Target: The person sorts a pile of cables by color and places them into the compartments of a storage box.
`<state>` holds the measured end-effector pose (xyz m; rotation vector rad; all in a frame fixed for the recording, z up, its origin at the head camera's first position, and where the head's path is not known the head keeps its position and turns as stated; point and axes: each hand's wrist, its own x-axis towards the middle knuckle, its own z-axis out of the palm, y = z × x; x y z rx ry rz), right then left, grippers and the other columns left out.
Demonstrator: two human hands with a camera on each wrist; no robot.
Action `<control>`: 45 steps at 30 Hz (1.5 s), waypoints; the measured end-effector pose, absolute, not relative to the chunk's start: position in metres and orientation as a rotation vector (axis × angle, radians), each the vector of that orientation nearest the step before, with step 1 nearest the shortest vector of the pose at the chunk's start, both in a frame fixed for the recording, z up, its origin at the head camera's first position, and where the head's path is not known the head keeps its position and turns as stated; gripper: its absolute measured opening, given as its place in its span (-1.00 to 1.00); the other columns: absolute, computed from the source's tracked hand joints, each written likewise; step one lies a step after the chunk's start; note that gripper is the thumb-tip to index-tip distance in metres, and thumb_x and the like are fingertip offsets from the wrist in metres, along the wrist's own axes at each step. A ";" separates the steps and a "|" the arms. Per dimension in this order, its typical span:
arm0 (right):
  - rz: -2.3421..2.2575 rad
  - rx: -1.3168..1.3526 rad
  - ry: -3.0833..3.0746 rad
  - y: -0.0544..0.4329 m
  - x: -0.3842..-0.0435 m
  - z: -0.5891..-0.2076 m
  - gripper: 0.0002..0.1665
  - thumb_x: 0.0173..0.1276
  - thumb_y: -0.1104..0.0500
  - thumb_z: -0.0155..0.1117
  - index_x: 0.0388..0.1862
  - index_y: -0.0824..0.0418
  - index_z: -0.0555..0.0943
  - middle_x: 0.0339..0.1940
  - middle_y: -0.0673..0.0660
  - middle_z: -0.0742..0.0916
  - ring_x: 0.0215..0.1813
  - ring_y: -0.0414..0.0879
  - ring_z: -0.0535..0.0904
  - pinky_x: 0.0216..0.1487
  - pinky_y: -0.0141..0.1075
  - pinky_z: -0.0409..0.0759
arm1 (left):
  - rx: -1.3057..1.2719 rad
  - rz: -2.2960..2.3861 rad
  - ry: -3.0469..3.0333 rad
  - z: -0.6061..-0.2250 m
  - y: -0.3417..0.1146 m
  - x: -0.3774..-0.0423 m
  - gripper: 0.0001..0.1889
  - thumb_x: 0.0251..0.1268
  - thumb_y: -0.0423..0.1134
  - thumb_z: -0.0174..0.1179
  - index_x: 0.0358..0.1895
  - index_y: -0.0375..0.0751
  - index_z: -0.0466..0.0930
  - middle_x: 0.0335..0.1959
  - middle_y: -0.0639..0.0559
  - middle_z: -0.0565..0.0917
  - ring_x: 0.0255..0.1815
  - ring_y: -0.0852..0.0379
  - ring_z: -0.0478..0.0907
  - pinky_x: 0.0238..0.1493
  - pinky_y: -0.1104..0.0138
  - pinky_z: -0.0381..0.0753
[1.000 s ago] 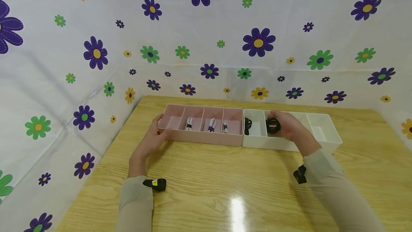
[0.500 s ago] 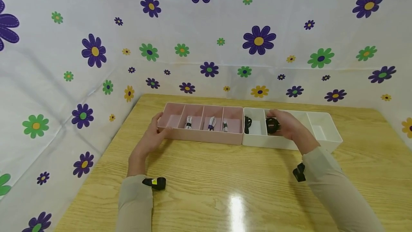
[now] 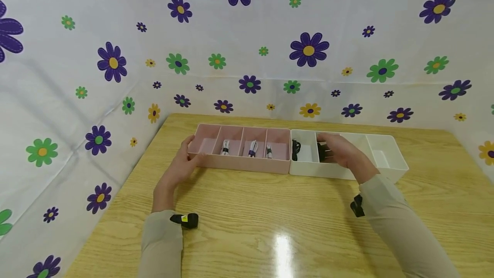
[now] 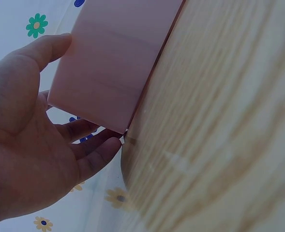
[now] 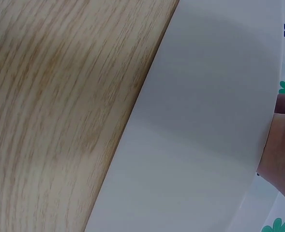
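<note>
- Two long boxes are sitting end to end on the shiny wooden table (image 3: 247, 222), with the flowery white cloth (image 3: 115, 33) hanging up behind it and beside it.
- On the left side, the person's left hand (image 3: 181, 168) is resting against the left end of the pink plastic box with four slots (image 3: 247, 164). The thumb is lying on the front wall and the fingers are reaching around the corner. The fingers are loose and fairly straight, so the hand is touching the box, not squeezing it.
- In the left wrist view, that same hand (image 4: 26, 140) is cupping the corner of the pink box (image 4: 113, 63), and the fingertips are sitting right at the bottom edge where the box is meeting the table (image 4: 219, 135).
- Inside the pink box, three small white cable bundles (image 3: 252, 148) are lying in the three slots on the right, one in each slot.
- Next comes the white plastic box with slots (image 3: 390, 158), touching the pink box's right end. A black cable bundle (image 3: 296, 149) is lying in its first slot.
- The person's right hand (image 3: 343, 153) is reaching into the second slot of the white box. Its fingers are curling around a black coiled cable (image 3: 323, 152) and holding it low in that slot.
- In the right wrist view, mostly the white box's outside wall (image 5: 205, 135) is showing, with a bit of the hand (image 5: 280, 159) at the right edge.
</note>
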<state>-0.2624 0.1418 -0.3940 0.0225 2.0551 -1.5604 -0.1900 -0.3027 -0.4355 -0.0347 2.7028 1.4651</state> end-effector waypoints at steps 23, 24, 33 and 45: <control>-1.575 0.039 2.083 0.147 -0.256 -0.383 -0.29 0.64 -0.01 -0.35 0.54 0.44 0.04 0.51 0.49 0.19 0.42 0.32 0.25 0.47 0.08 0.22 | -0.034 1.461 2.692 -0.437 -0.302 -0.189 -0.16 0.52 0.03 0.03 0.61 -0.01 -0.32 0.55 -0.37 -0.03 0.43 -0.35 0.15 0.42 -0.19 0.15; -1.564 0.031 2.094 0.147 -0.256 -0.382 -0.28 0.64 -0.02 -0.37 0.55 0.45 0.01 0.52 0.50 0.16 0.44 0.34 0.22 0.47 0.09 0.20 | -0.036 1.462 2.690 -0.437 -0.302 -0.189 -0.16 0.52 0.03 0.03 0.61 -0.01 -0.32 0.55 -0.37 -0.03 0.43 -0.35 0.15 0.42 -0.19 0.14; -1.505 -0.027 2.137 0.153 -0.254 -0.374 -0.25 0.66 -0.05 -0.42 0.58 0.45 -0.09 0.55 0.52 0.06 0.54 0.39 0.04 0.51 0.09 0.09 | -0.041 1.457 2.703 -0.439 -0.304 -0.190 -0.16 0.52 0.05 0.02 0.61 -0.02 -0.31 0.55 -0.35 -0.01 0.44 -0.34 0.14 0.43 -0.19 0.14; -1.399 -0.136 2.186 0.154 -0.252 -0.367 -0.19 0.66 -0.09 -0.42 0.60 0.40 -0.28 0.59 0.46 -0.12 0.56 0.45 -0.21 0.52 0.18 -0.08 | 0.000 1.474 2.696 -0.438 -0.304 -0.191 -0.16 0.54 -0.01 0.01 0.61 -0.08 -0.34 0.54 -0.42 -0.02 0.41 -0.34 0.16 0.39 -0.18 0.18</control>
